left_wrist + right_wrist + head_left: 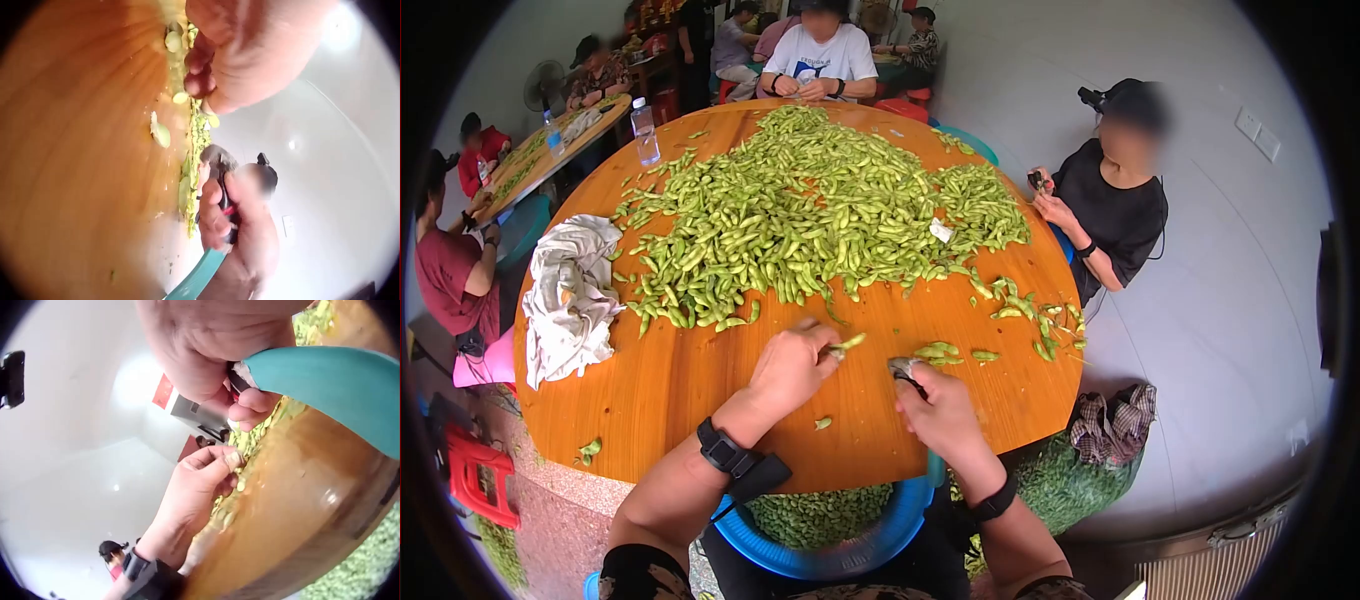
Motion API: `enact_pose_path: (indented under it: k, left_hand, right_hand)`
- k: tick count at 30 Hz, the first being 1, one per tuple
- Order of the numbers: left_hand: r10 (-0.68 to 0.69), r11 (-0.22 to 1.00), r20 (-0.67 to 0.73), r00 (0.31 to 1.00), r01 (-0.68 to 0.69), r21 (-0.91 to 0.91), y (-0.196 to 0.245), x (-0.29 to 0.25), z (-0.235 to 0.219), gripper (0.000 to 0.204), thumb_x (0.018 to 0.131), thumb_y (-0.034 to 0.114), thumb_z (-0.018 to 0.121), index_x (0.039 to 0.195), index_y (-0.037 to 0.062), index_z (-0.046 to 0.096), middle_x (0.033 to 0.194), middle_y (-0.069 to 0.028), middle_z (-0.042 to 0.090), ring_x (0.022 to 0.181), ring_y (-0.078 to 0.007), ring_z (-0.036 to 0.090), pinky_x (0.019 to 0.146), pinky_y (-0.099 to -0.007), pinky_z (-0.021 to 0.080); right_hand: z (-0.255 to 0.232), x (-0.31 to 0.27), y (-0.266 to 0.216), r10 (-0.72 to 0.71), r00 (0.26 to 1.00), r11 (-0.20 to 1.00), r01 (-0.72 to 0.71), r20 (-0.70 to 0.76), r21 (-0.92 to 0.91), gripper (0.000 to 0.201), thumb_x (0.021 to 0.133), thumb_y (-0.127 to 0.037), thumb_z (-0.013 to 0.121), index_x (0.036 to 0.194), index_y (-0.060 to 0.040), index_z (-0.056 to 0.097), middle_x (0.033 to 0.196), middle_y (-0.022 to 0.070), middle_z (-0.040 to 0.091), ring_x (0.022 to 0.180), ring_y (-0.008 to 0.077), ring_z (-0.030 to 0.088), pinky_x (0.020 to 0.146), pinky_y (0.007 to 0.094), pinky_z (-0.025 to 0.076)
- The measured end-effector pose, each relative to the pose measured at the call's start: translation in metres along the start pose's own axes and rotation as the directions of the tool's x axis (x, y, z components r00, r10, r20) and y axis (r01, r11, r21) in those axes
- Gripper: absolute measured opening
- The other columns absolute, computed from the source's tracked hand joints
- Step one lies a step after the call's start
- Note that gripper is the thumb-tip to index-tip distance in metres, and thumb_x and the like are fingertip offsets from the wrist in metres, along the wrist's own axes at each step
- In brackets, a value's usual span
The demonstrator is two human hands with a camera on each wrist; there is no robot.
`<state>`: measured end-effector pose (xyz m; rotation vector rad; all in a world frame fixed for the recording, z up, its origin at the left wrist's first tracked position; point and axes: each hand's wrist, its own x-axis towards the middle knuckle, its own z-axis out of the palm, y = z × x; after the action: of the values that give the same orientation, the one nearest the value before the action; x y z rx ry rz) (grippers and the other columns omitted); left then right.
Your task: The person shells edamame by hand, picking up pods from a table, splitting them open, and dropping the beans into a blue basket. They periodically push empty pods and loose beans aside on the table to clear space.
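Note:
My left hand (788,372) pinches a green pod (849,342) between thumb and fingers, above the near part of the table. To its right, my right hand (940,410) grips scissors or shears with metal blades (903,368); in the left wrist view the fingers curl round the dark and teal handle (199,275). The blades are apart from the pod. Several loose pods (938,352) lie just beyond the right hand, and a small one (823,423) lies between the forearms. A big heap of pods (790,210) covers the table's middle.
The round wooden table (670,400) bears a white cloth (570,300) at left and a bottle (644,132). Below its near edge is a blue basin (830,570) of green beans. A filled green sack (1070,490) stands at right. People sit around this table and others.

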<state>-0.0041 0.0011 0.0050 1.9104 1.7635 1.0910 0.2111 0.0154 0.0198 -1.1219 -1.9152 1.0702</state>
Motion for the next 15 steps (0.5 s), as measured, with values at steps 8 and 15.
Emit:
enact_pose_path:
  k: [8, 15]
  left_hand:
    - [-0.113, 0.781, 0.194, 0.974, 0.208, -0.589, 0.015, -0.006, -0.002, 0.031, 0.083, 0.000, 0.063, 0.114, 0.0027, 0.062, 0.077, -0.0051, 0.060, 0.062, -0.0101, 0.057, 0.057, -0.0242, 0.046]
    - [0.112, 0.935, -0.006, 0.994, -0.108, -0.339, 0.009, -0.009, 0.007, 0.033, 0.084, -0.003, 0.062, 0.117, 0.0020, 0.062, 0.080, -0.0057, 0.061, 0.064, -0.0105, 0.056, 0.059, -0.0245, 0.046]
  right_hand:
    - [0.013, 0.009, -0.025, 0.334, 0.931, 0.768, -0.358, 0.146, 0.531, 0.011, 0.093, -0.013, 0.055, 0.087, -0.0042, 0.060, 0.069, 0.0012, 0.059, 0.047, 0.0057, 0.049, 0.038, 0.0202, 0.035]
    - [0.020, 0.005, -0.030, 0.302, 0.945, 0.792, -0.321, 0.124, 0.519, 0.012, 0.094, -0.012, 0.055, 0.092, -0.0029, 0.063, 0.068, 0.0002, 0.058, 0.047, 0.0052, 0.049, 0.038, 0.0197, 0.036]
